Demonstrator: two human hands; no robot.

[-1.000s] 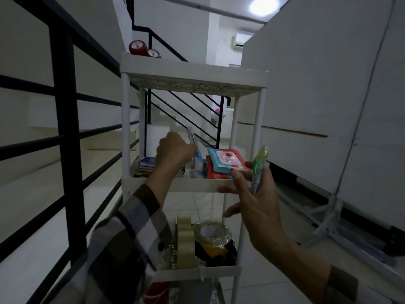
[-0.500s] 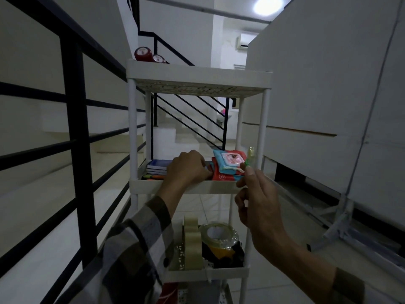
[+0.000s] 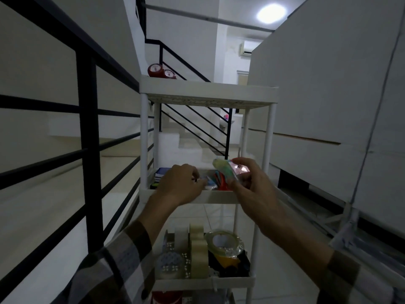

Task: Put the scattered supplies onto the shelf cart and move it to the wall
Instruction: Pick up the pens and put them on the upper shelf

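A white shelf cart (image 3: 208, 93) with several tiers stands straight ahead. My left hand (image 3: 182, 183) rests curled inside the middle tier, on small items I cannot make out. My right hand (image 3: 252, 185) holds a green and clear tube-shaped pack (image 3: 223, 170) tilted over the same tier, above red and blue packets (image 3: 220, 183). Dark notebooks (image 3: 162, 172) lie at the tier's left. Tape rolls (image 3: 223, 242) fill the tier below. Two red round items (image 3: 161, 71) sit on the top tier.
A black stair railing (image 3: 87, 139) runs close along the left. Large white boards (image 3: 328, 106) on a metal frame lean along the right. White stairs (image 3: 188, 145) rise behind the cart. Tiled floor shows under the cart.
My right hand has carried the green pack from beside the cart's right post inward over the middle tier. My left hand has sunk lower into the tier. The view has come closer.
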